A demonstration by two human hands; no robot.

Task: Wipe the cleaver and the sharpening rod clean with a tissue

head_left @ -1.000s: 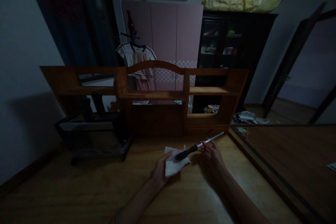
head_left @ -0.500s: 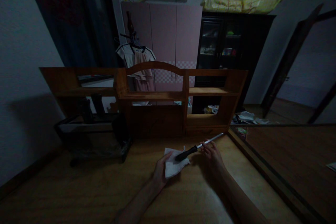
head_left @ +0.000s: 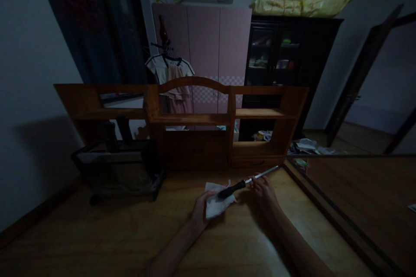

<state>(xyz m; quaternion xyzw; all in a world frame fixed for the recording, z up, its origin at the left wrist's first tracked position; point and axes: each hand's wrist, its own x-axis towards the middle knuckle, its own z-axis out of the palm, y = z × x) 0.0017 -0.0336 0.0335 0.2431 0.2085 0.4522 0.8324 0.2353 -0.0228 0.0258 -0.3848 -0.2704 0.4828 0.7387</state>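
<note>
A screwdriver (head_left: 231, 189) with a black handle and a thin metal shaft is held slantwise just above the wooden tabletop, its tip up to the right. My left hand (head_left: 199, 213) is closed on a white tissue (head_left: 215, 208), thumb on top. The handle's thick end lies against that tissue; how firmly it is gripped there is unclear. My right hand (head_left: 264, 194) pinches the metal shaft between thumb and fingers, a little past the handle. The tip sticks out beyond my right fingers.
Behind my hands stands a wooden shelf unit (head_left: 191, 118) on the tabletop (head_left: 130, 233). On the left is a black-framed, glassy tank-like box (head_left: 113, 173) with two dark upright parts. A raised wooden edge (head_left: 325, 207) runs along the right side.
The view has shifted slightly, so everything sits a little further right. Both hands keep their hold, and the screwdriver and tissue look almost the same.
</note>
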